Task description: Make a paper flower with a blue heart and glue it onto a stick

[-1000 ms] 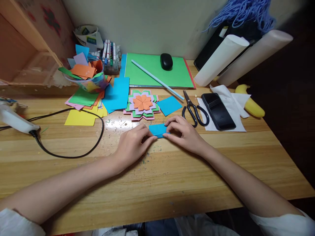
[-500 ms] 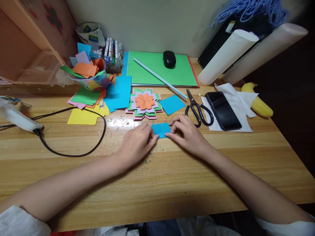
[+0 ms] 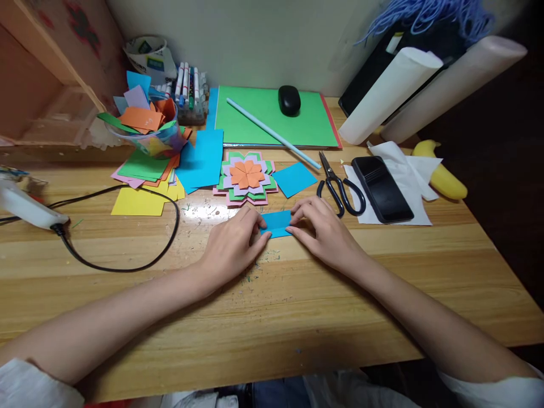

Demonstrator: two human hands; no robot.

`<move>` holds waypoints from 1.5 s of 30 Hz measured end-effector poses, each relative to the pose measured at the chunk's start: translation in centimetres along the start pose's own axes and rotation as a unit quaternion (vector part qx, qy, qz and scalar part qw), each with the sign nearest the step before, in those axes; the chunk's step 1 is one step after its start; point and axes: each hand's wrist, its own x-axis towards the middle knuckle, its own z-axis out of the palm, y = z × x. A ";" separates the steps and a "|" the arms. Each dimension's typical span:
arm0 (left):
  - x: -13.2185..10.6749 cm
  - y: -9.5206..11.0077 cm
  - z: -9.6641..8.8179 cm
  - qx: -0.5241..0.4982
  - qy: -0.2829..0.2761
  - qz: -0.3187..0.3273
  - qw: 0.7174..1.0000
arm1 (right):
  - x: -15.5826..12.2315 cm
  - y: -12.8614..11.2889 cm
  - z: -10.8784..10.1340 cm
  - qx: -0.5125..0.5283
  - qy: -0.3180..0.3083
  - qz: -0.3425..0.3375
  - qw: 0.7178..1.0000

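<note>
A small blue sheet of paper (image 3: 276, 222) lies on the wooden table between my hands, with a crease or folded strip along its near edge. My left hand (image 3: 236, 241) pinches its left end between thumb and curled fingers. At the right end, my right hand (image 3: 322, 229) grips it the same way. Just beyond the sheet lies a layered paper flower (image 3: 247, 177) in orange, lilac, green and pink. A blue paper square (image 3: 294, 179) rests beside the flower, and black-handled scissors (image 3: 339, 184) lie beyond my right hand.
A phone (image 3: 382, 188) sits on white tissue, near a banana (image 3: 444, 173). Behind are green sheets (image 3: 255, 124) with a mouse (image 3: 289, 101) and a pale blue stick (image 3: 272, 132). A tub of paper scraps (image 3: 148, 139), yellow paper (image 3: 138, 202) and a glue gun (image 3: 29, 207) with its cord are left.
My hands still hold both ends of the blue paper. Its near edge now shows a clearer folded strip, and the fingers have shifted slightly. The whole view has moved a little.
</note>
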 end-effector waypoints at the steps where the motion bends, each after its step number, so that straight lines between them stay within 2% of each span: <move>1: 0.0 0.0 0.0 -0.006 -0.001 0.003 1.000 | 0.0 -0.2 -0.1 -0.020 0.000 -0.026 0.999; 7: 0.0 -0.2 -0.1 -0.029 -0.006 0.017 0.999 | -0.5 0.0 -0.1 -0.148 0.044 -0.194 0.969; 11: -0.1 -0.2 0.0 -0.044 -0.001 0.014 0.999 | -0.3 0.4 -0.5 -0.155 -0.014 -0.280 0.947; 15: -0.1 -0.3 0.1 -0.047 0.004 0.016 0.999 | 0.1 0.1 -1.0 -0.157 -0.042 -0.297 0.941; 21: -0.1 -0.3 0.1 -0.030 -0.005 0.041 0.999 | 0.1 0.4 -1.4 -0.179 -0.078 -0.264 0.944; 25: -0.3 -0.5 0.3 0.014 0.041 0.098 0.994 | -0.2 0.6 -2.0 -0.173 -0.082 -0.240 0.952; 29: -0.4 -0.7 0.5 0.041 0.072 0.163 0.983 | -0.3 0.7 -2.1 -0.149 -0.065 -0.228 0.960; 33: -0.3 -0.9 0.7 0.027 0.068 0.174 0.982 | -0.3 0.7 -1.5 -0.125 -0.045 -0.201 0.971; 37: 0.0 -1.1 0.8 0.056 0.073 0.197 0.976 | -0.1 0.7 -0.6 -0.121 -0.020 -0.191 0.974; 41: 0.0 -1.0 0.6 0.040 0.110 0.200 0.973 | -0.1 0.2 -0.5 -0.021 0.026 -0.139 0.990; 43: 0.0 -0.8 0.3 -0.023 0.122 0.188 0.974 | -0.2 -0.3 -0.5 0.075 0.059 -0.079 0.992; 45: -0.1 -0.7 0.2 -0.090 0.114 0.176 0.974 | -0.2 -0.6 -0.4 0.182 0.067 0.001 0.981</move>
